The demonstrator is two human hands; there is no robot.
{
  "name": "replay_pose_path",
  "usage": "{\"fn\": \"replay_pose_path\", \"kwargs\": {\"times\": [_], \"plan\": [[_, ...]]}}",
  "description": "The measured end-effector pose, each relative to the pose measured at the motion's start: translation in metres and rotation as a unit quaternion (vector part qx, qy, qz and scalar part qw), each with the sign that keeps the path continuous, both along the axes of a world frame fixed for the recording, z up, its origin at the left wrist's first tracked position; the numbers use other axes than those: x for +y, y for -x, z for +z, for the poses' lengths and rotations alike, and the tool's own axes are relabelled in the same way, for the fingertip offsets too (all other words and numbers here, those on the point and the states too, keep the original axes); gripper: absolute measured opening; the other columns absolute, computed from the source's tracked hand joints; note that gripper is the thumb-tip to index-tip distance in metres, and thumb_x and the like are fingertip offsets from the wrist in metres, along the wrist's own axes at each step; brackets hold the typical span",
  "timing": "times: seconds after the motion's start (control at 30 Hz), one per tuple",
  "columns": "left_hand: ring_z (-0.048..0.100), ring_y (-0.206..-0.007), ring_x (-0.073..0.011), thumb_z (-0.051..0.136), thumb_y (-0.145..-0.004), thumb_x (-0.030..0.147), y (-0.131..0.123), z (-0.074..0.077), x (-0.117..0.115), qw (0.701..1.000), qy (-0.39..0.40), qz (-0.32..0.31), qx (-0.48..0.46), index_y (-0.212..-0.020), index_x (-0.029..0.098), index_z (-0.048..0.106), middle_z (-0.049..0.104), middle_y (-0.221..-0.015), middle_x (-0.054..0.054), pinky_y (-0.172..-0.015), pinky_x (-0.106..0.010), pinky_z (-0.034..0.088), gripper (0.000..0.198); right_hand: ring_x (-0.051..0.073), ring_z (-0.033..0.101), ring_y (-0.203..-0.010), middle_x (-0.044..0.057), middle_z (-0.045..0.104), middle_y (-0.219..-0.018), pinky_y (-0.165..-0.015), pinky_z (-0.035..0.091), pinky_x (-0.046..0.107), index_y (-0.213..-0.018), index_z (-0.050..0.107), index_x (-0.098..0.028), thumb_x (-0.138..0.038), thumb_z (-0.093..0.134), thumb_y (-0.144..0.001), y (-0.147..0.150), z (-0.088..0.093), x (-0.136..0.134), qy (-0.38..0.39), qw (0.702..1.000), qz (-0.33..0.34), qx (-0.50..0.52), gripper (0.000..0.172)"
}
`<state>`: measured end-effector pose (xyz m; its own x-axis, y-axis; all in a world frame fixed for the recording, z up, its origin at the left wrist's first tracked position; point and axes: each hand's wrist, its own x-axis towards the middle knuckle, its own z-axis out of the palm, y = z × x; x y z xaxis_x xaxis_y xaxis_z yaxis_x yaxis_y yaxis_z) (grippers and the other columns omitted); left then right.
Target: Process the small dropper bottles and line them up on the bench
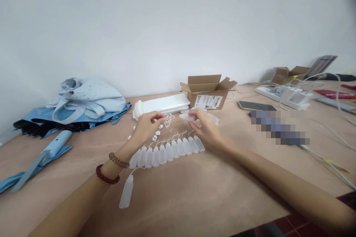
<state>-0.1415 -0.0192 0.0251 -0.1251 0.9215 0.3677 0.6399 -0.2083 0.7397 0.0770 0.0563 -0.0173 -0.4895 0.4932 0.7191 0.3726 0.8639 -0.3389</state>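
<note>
My left hand (150,127) has thumb and fingers pinched together at the edge of a small heap of white cords (168,121), with a cord at its fingertips. My right hand (204,126) is closed around the end of a small frosted plastic bottle (184,117), close to more of the same frosted pieces on the table. Between and below my hands, several frosted bottles (168,152) with cords at their tops lie side by side in a slanted row. One separate frosted bottle with a cord (127,192) rests nearer to me. Small white caps (157,133) are scattered beside my left hand.
An open cardboard box (208,94) and a white package (167,103) stand at the back. A light blue bag (89,98) and an umbrella (57,142) lie left. On the right are a phone (256,106), a power strip (286,95) and cables.
</note>
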Motion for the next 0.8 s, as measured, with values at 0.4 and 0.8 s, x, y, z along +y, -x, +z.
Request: {"fn": "replay_pose_path", "kwargs": {"times": [0.4, 0.8], "plan": [[0.062, -0.081, -0.0168, 0.067, -0.074, 0.04, -0.018, -0.005, -0.004, 0.97, 0.09, -0.046, -0.22, -0.083, 0.017, 0.071, 0.071, -0.084, -0.005, -0.068, -0.025, 0.045, 0.025, 0.021, 0.062, -0.094, 0.01, 0.064, -0.1, -0.076, 0.052, 0.035, -0.096, 0.051, -0.02, -0.025, 0.056, -0.085, 0.009, 0.002, -0.026, 0.01, 0.994, 0.073, 0.082, 0.013], [0.061, -0.077, -0.0151, 0.077, -0.063, 0.032, -0.025, 0.0, -0.01, 0.953, 0.088, -0.051, -0.286, -0.084, 0.016, 0.069, 0.07, -0.088, -0.005, -0.07, -0.026, 0.047, 0.028, 0.021, 0.064, -0.087, 0.009, 0.064, -0.098, -0.073, 0.053, 0.035, -0.111, 0.048, -0.02, -0.027, 0.051, -0.088, 0.007, -0.001, -0.03, 0.014, 0.998, 0.063, 0.0, 0.024]]}}
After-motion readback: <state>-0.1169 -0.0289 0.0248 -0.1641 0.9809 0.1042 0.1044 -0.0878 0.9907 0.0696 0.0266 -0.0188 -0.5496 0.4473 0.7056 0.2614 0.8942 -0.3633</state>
